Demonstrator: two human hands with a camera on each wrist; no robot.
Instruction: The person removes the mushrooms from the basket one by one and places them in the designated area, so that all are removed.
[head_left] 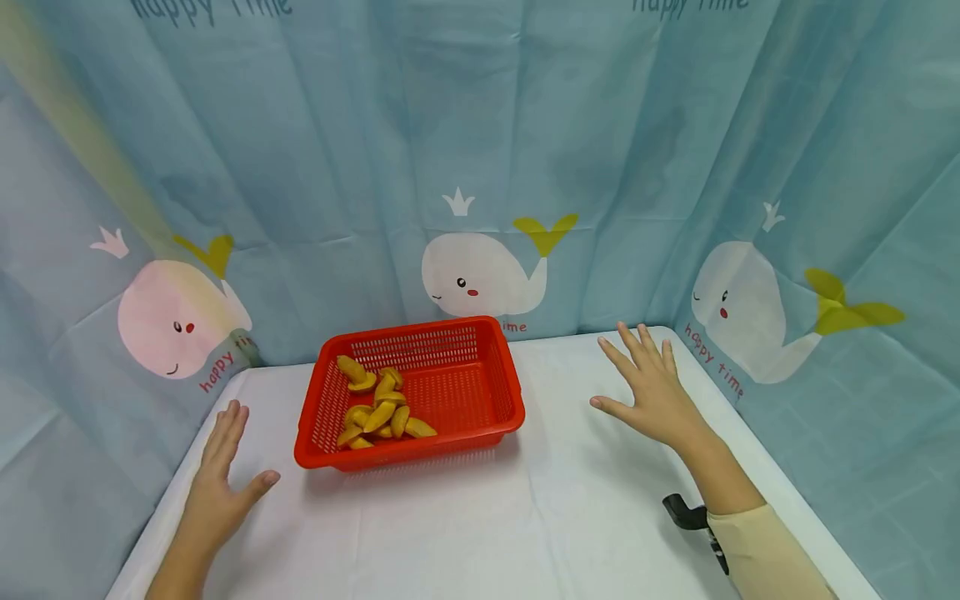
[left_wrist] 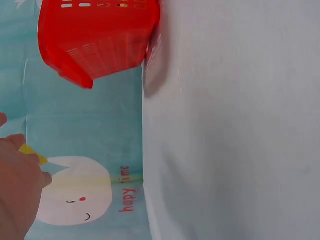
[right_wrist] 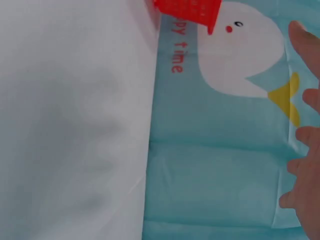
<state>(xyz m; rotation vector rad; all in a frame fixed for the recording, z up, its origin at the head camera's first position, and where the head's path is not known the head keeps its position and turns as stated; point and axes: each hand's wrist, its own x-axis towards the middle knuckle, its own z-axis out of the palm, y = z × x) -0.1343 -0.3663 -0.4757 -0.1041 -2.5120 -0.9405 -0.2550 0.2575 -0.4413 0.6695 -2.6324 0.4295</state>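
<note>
A red plastic basket [head_left: 457,408] with slotted walls stands on the white table. Heaped in its left part are several yellow-brown mushroom-shaped pieces [head_left: 380,414]. My left hand [head_left: 213,496] hovers to the left of the basket, fingers straight and thumb spread, touching nothing. Over the table's right side, my right hand [head_left: 651,392] has its fingers fanned wide and holds nothing. In the left wrist view, part of the left hand [left_wrist: 20,185] shows at the lower left, apart from the basket [left_wrist: 100,40]. The right wrist view has the right hand's fingertips [right_wrist: 295,167] along its right edge.
The white table [head_left: 450,533] is bordered at the back and sides by a light-blue curtain [head_left: 337,208] printed with whales. A black curved piece [head_left: 684,512] sticks out beside the right sleeve [head_left: 765,550].
</note>
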